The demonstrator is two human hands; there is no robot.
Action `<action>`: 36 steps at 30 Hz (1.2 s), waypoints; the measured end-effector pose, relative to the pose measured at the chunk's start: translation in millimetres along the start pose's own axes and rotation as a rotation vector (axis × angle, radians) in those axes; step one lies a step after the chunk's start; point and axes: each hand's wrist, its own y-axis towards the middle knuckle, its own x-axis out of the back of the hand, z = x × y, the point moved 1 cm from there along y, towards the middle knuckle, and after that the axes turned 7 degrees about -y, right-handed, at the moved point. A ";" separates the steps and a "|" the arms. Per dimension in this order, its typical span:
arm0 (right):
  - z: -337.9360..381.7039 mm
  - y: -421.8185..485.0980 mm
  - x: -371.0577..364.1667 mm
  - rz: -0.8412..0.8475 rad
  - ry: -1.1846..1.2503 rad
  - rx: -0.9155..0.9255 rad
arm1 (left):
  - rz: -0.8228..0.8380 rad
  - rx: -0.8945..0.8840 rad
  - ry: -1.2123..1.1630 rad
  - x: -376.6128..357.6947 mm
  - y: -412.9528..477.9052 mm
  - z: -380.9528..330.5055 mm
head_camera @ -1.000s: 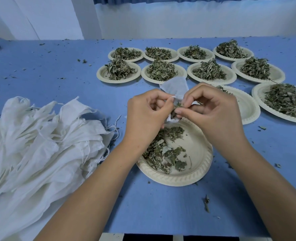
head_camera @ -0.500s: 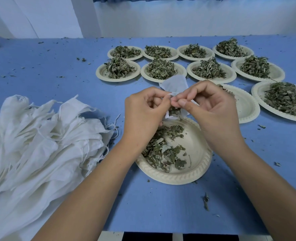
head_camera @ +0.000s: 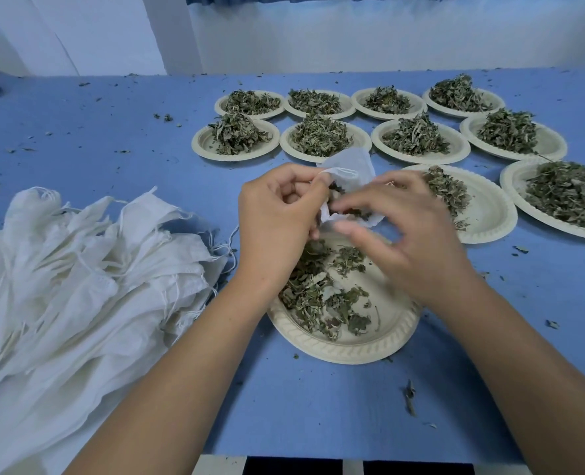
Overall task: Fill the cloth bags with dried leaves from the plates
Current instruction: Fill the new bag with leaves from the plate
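Note:
A small white cloth bag (head_camera: 356,169) hangs over the nearest paper plate (head_camera: 353,351), its mouth turned toward me. My left hand (head_camera: 277,221) pinches the left rim of that mouth between thumb and forefinger. My right hand (head_camera: 407,248) is blurred by motion. Its fingers stretch fairly straight into the bag's mouth with the thumb spread below the lower lip. Dark dried leaves show inside the mouth. More dried leaves (head_camera: 311,296) lie scattered on the left half of the near plate, partly hidden under my hands.
A heap of white cloth bags (head_camera: 78,269) with drawstrings lies at the left. Several plates heaped with leaves (head_camera: 322,135) stand in rows behind, and a half-emptied plate (head_camera: 490,214) sits at the right. Leaf crumbs dot the blue table (head_camera: 95,149). The table's front edge runs along the bottom.
My right hand has dropped from pinching leaves above the bag's mouth to reaching its fingers into it. The bag's mouth now gapes wider. My left hand kept its hold.

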 end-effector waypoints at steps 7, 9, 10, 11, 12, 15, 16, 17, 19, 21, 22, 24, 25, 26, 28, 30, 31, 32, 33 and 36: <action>-8.7 5.0 8.3 0.079 -0.002 0.078 | -0.018 0.000 -0.010 1.2 1.7 0.8; -11.4 6.8 11.2 0.049 -0.040 0.116 | -0.032 0.003 -0.014 1.7 2.1 0.9; -11.6 7.4 11.6 0.034 -0.061 0.120 | -0.031 0.005 -0.019 1.5 1.9 0.5; -11.5 7.7 11.8 0.012 -0.071 0.115 | -0.027 0.007 -0.021 1.2 1.4 0.1; -11.3 7.7 12.1 -0.014 -0.066 0.106 | -0.022 0.006 -0.020 0.8 0.9 0.0; -9.4 6.9 12.6 -0.048 -0.013 0.070 | -0.009 -0.001 -0.005 0.4 0.2 1.0; -8.9 6.4 12.3 -0.047 -0.003 0.052 | -0.001 -0.004 0.005 0.1 -0.1 1.1; -8.5 5.9 11.4 -0.049 0.001 0.030 | 0.010 -0.005 0.013 -0.5 -0.6 1.2; -6.1 5.4 8.6 -0.076 -0.009 -0.015 | 0.043 -0.006 0.013 -1.6 -1.8 1.6; -4.4 4.6 5.3 -0.093 -0.073 -0.008 | 0.104 -0.020 0.014 -2.9 -3.8 1.6; -4.5 3.9 3.2 -0.067 -0.114 0.018 | 0.139 -0.030 0.019 -3.5 -4.6 1.3; -4.7 2.8 -1.1 0.080 -0.130 0.038 | 0.168 -0.042 0.027 -4.0 -5.4 1.2; -5.3 2.9 -0.9 0.144 -0.102 0.018 | 0.149 -0.044 0.032 -4.1 -5.0 1.2; -6.0 3.4 1.7 0.159 -0.047 -0.023 | 0.108 -0.045 0.037 -3.5 -4.1 1.1; -11.2 4.1 11.6 0.048 0.139 -0.156 | -0.002 -0.054 0.034 -0.5 -1.4 0.7; -19.0 4.8 21.8 -0.026 0.260 -0.294 | -0.104 -0.065 0.016 4.8 2.1 -0.9; -20.6 5.1 22.5 0.058 0.210 -0.348 | -0.144 -0.073 0.010 7.5 3.8 -1.9; -20.8 4.4 19.9 0.212 0.102 -0.369 | -0.172 -0.081 0.007 9.7 5.4 -2.8; -20.0 2.3 14.3 0.381 -0.014 -0.355 | -0.189 -0.086 0.004 10.8 6.4 -3.3; -11.1 -4.0 -1.9 0.713 -0.095 -0.226 | -0.180 -0.093 0.018 9.7 5.7 -4.2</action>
